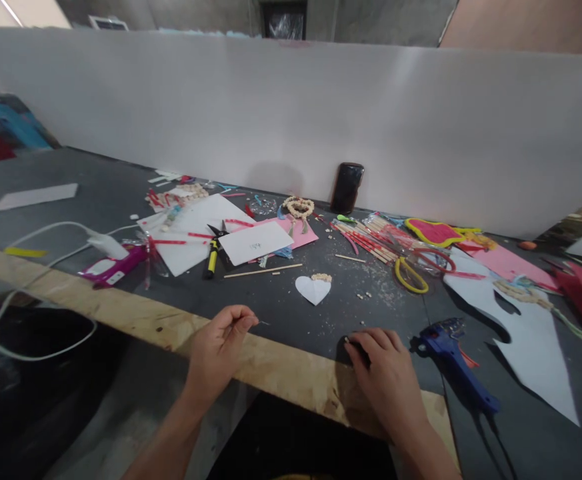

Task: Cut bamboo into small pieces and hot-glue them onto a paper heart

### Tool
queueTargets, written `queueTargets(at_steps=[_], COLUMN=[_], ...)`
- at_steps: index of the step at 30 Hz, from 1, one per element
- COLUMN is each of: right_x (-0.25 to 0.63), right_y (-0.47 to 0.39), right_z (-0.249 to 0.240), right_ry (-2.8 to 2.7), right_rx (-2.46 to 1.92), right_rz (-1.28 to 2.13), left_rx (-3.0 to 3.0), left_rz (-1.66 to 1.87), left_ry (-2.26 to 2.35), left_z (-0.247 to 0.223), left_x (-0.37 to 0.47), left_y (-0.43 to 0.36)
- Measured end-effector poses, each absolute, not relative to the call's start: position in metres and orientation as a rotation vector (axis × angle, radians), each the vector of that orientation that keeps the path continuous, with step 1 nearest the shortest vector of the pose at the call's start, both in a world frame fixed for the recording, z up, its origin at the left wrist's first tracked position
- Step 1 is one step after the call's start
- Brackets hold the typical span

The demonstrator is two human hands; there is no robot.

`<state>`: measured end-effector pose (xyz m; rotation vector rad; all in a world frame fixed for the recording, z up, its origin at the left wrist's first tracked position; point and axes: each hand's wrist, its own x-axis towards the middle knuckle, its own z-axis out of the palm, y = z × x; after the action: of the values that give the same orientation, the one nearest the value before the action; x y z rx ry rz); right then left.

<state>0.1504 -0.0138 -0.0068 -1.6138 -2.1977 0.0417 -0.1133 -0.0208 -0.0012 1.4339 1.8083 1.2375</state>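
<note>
My left hand [225, 337] is closed in a pinch above the table's front edge. A thin, pale strand [265, 323] sticks out from between its thumb and fingertip. My right hand [381, 363] rests at the wooden edge with thumb and fingers pinched together. A tiny pale piece [347, 339] shows at its fingertips, too small to name. Between and beyond both hands lies a white paper heart [313, 290], with small beige bits [321, 277] along its upper right lobe. Right of my right hand, a blue glue gun [458, 367] lies on its side.
Yellow-handled pliers [211, 257], a wooden stick [263, 271] and white card [255, 243] lie beyond my left hand. A purple glue gun [115, 267] is at left. Scissors [411, 275], striped sticks [365, 240] and cut white paper [531, 340] sit right. A phone [347, 187] leans against the partition.
</note>
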Motion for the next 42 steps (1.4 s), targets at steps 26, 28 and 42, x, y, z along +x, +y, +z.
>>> queueTargets(at_steps=[26, 28, 42], right_x=[0.128, 0.129, 0.161], right_y=[-0.048, -0.047, -0.059], right_z=[0.019, 0.015, 0.009], right_ry=[-1.942, -1.948, -1.743], right_rx=[-1.237, -1.197, -1.492], right_rz=[0.501, 0.454, 0.232], left_rx=[1.455, 1.411, 1.724], left_rz=[1.056, 1.068, 1.051], left_ry=[1.294, 1.275, 1.545], left_z=[0.009, 0.008, -0.002], left_x=[-0.029, -0.025, -0.033], left_y=[-0.036, -0.039, -0.027])
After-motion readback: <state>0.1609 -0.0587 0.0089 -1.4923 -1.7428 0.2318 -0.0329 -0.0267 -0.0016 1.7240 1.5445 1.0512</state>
